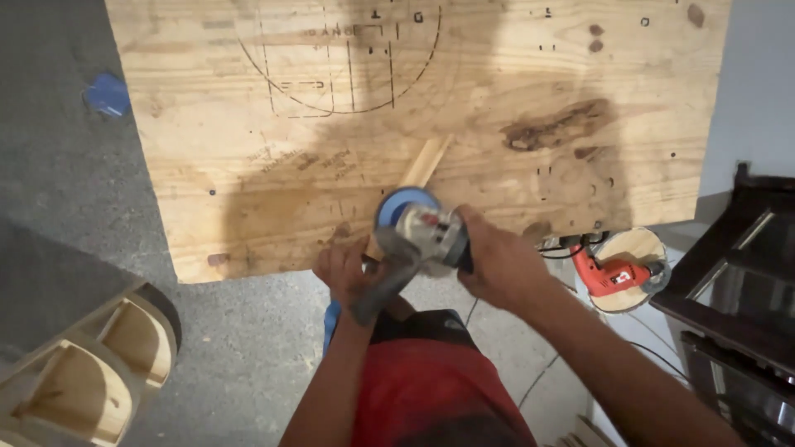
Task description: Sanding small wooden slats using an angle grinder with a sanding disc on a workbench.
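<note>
I am gripping an angle grinder with both hands at the near edge of a plywood sheet that is serving as my bench. My right hand is wrapping around the grinder's body, fingers closed tight on it. My left hand is closing around the grey side handle that is sticking out toward me, and it is also lying against a narrow wood strip (whether it is actually pinning the strip, I cannot tell). The grinder's blue disc is sitting over the near end of that strip, which is running away from me at a slant toward the middle of the sheet. Pencil lines and a large drawn arc are marking the far left part of the sheet. Past the sheet's near right corner, a red drill is lying on a round wooden disc. Off the left edge, curved wooden frames are standing on the grey floor.
</note>
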